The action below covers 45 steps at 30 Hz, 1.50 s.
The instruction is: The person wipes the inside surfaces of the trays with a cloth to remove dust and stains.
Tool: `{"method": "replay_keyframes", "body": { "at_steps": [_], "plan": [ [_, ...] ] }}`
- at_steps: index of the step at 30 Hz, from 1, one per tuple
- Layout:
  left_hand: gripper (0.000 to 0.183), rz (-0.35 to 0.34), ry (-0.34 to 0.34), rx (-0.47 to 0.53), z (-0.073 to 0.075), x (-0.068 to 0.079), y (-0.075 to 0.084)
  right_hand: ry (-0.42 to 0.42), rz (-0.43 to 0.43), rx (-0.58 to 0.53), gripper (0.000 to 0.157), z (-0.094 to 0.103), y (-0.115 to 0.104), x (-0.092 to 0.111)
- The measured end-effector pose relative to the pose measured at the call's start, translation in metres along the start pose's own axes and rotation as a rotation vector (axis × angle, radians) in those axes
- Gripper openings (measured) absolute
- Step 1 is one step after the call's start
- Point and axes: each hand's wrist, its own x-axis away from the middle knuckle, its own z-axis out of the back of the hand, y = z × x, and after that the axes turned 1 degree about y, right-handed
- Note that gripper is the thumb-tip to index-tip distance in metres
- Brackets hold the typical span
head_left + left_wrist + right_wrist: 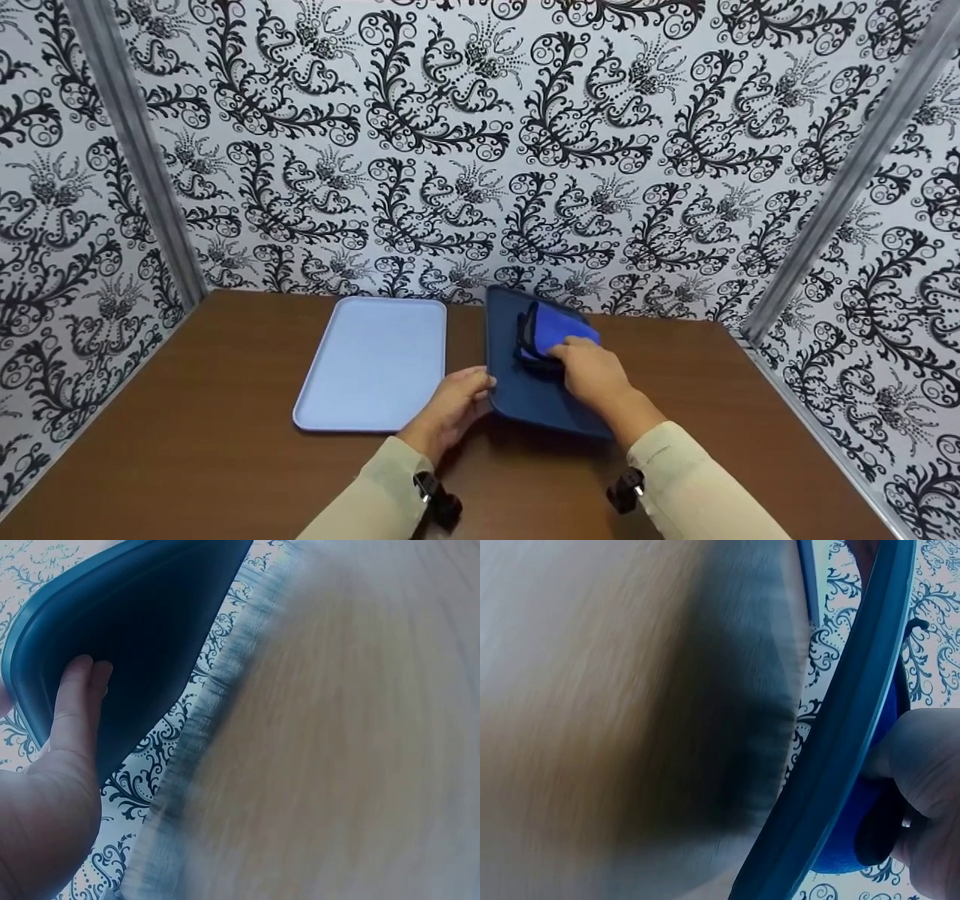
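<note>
A dark blue tray point(502, 390) is tilted, its left side raised off the table. My left hand point(457, 401) grips its left edge, thumb on the upper face; in the left wrist view the fingers point(75, 705) lie straight against the underside. Over the tray my right hand point(596, 371) holds a bright blue, folded fabric item with black edging point(559, 326). In the right wrist view this blue and black item point(847, 836) shows behind the tray's rim point(817, 750), with the thumb pressed on it. The fingers behind it are mostly hidden.
To the left, a light blue tray point(375, 367) lies flat on the brown table point(225, 375). Patterned black and white panels point(465, 150) stand along the back and both sides. Each sleeve carries a small black wrist camera point(626, 491).
</note>
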Motion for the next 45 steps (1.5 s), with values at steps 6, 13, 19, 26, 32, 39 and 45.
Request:
{"method": "replay_keyframes", "body": {
  "at_steps": [6, 13, 19, 26, 32, 39, 45],
  "plan": [
    [0.011, -0.004, -0.018, 0.007, -0.001, -0.001, -0.001, -0.015, -0.009, -0.010, 0.040, 0.003, -0.009, -0.007],
    [0.031, 0.000, -0.023, 0.015, -0.002, 0.000, -0.002, -0.020, 0.001, 0.005, 0.037, 0.008, -0.018, -0.015],
    [0.038, -0.012, -0.043, -0.002, -0.002, 0.002, -0.002, -0.034, 0.016, -0.007, 0.039, 0.012, -0.027, -0.024],
    [0.044, -0.005, -0.047, -0.030, -0.001, 0.004, -0.001, -0.043, 0.045, -0.020, 0.042, 0.014, -0.032, -0.028],
    [0.034, -0.001, -0.030, -0.013, -0.002, 0.002, 0.000, -0.008, 0.167, 0.027, 0.044, 0.008, -0.025, -0.030],
    [0.025, -0.003, -0.032, 0.011, -0.002, 0.002, -0.001, 0.071, 0.290, 0.095, 0.032, 0.000, -0.005, -0.028],
    [0.036, -0.005, -0.043, 0.028, -0.001, 0.000, -0.002, 0.064, 0.258, 0.121, 0.029, -0.002, 0.008, -0.024]
  ]
}}
